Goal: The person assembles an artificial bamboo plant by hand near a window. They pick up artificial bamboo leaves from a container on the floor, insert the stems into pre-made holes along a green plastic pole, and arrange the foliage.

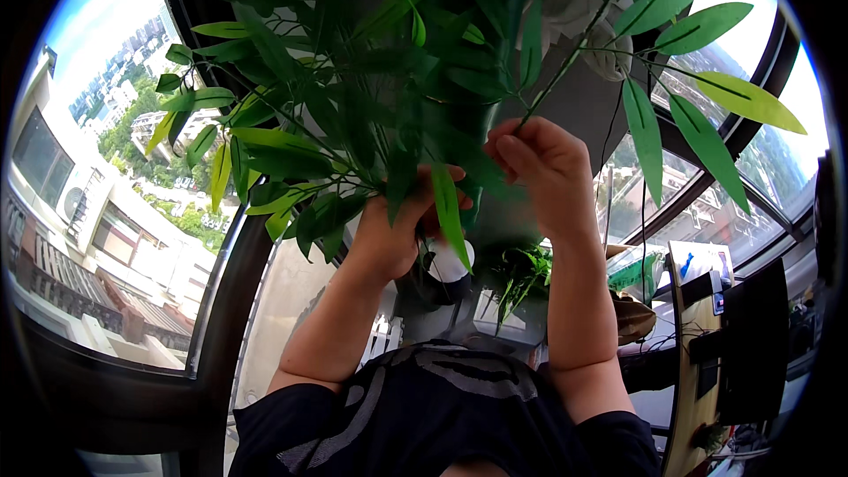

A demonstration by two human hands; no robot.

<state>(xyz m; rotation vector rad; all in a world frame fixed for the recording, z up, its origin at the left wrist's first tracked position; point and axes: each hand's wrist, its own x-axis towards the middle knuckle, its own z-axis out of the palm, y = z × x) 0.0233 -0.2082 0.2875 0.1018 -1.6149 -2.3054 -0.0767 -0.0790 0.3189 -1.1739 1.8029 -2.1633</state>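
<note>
Leafy green branches with long narrow leaves (265,146) fill the upper part of the head view. Low in this foliage, my left hand (384,234) is curled around a bunch of its stems; leaves hide some of the fingers. To the right, my right hand (552,172) pinches the lower end of a single leafy branch (704,28) between thumb and fingers. That branch slants up and right, its leaves spread toward the window. Behind the leaves, between my hands, stands a dark green pole-like shape (455,128), partly hidden and blurred.
A large window (132,168) with a dark frame (225,300) is on the left, and more windows (768,150) are on the right. Below my hands are a small leafy plant (521,283) and a white rounded object (449,258). A wooden desk (693,353) and a dark panel (751,344) stand at lower right.
</note>
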